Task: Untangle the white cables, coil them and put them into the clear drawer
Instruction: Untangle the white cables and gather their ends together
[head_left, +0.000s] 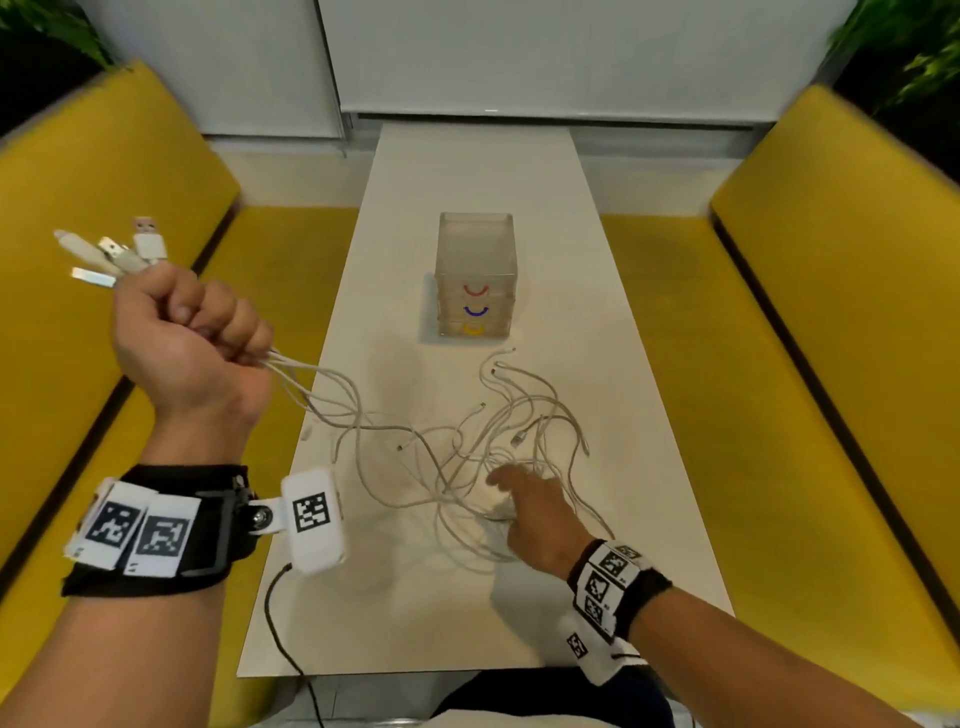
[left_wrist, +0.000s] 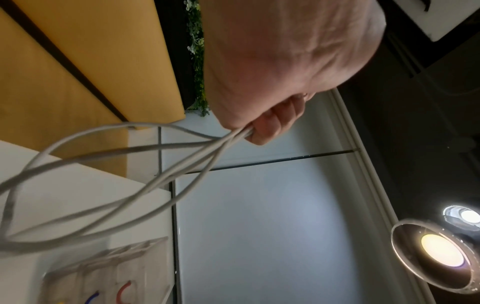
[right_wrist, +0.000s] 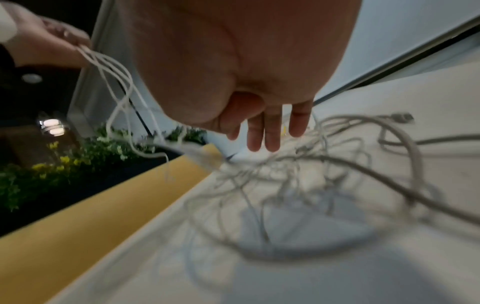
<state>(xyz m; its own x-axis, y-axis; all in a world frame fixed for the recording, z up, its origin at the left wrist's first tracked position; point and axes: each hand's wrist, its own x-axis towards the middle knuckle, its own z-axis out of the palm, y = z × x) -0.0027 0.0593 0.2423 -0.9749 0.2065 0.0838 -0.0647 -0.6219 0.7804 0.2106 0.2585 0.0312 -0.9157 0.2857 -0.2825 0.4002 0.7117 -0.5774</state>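
Here a narrow white table (head_left: 467, 171) runs between yellow benches (head_left: 852, 364), white wall panels beyond. The left hand (head_left: 192, 343), raised over the left bench, fists the white cables (head_left: 467, 447) near their plugs. The right hand (head_left: 535, 512), fingers straight, touches the tangle. Beyond it stands the clear drawer unit (head_left: 475, 275). No readable writing.

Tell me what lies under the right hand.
Under the right hand lies the tangle of white cables on the white table, the straight fingers reaching into it. What the palm covers cannot be seen.
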